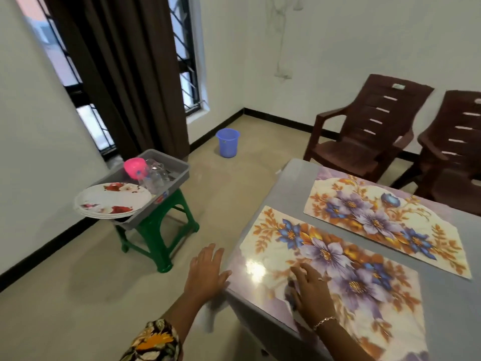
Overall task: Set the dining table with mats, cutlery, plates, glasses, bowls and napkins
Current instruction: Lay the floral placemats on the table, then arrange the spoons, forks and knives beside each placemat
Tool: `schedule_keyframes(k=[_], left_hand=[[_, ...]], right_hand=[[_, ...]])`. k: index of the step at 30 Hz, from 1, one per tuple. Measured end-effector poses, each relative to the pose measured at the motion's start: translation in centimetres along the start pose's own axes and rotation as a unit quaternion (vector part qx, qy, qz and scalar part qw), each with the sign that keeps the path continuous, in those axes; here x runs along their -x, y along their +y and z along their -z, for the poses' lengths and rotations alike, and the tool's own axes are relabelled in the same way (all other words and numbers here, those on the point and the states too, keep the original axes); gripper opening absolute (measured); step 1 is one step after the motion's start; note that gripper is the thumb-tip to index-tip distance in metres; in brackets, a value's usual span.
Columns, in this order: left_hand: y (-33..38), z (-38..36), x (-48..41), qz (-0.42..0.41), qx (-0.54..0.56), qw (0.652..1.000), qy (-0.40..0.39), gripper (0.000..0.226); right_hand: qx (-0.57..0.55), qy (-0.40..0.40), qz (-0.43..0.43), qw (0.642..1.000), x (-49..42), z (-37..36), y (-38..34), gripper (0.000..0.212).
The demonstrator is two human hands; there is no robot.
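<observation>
Two floral mats lie on the grey dining table (294, 178): the near mat (346, 269) and the far mat (385, 220). My right hand (312, 290) rests flat on the near mat's left end, fingers spread. My left hand (208, 269) hovers open off the table's left corner, over the floor. A grey tray (179, 175) on a green stool (158, 230) at the left holds a stack of white flowered plates (112, 200), clear glasses (154, 175) and a pink bowl (134, 166).
Two brown plastic chairs (364, 134) stand behind the table on the right. A blue bucket (227, 142) sits on the floor near the window with a dark curtain (125, 74). Open floor lies between stool and table.
</observation>
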State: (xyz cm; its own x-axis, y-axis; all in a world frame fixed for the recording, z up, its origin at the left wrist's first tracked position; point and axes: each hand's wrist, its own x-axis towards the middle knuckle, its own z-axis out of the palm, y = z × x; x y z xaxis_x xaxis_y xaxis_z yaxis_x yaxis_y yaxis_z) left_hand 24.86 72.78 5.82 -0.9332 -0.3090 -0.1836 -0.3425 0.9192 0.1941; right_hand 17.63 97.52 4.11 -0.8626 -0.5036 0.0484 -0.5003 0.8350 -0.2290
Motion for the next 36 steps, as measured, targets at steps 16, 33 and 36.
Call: schedule_keyframes(k=[16, 33, 36], left_hand=[[-26.2, 4.6, -3.7, 0.166, 0.103, 0.981, 0.020, 0.060], [-41.7, 9.3, -12.7, 0.185, 0.150, 0.970, 0.054, 0.050], [-43.0, 9.5, -15.8, 0.184, 0.140, 0.972, 0.027, 0.053]], right_hand=[[-0.033, 0.044, 0.140, 0.989, -18.5, -7.2, -23.7, 0.041], [-0.061, -0.062, 0.102, 0.991, -34.1, -13.1, -35.9, 0.043], [-0.088, -0.063, 0.083, 0.991, -37.3, -13.8, -37.0, 0.041]])
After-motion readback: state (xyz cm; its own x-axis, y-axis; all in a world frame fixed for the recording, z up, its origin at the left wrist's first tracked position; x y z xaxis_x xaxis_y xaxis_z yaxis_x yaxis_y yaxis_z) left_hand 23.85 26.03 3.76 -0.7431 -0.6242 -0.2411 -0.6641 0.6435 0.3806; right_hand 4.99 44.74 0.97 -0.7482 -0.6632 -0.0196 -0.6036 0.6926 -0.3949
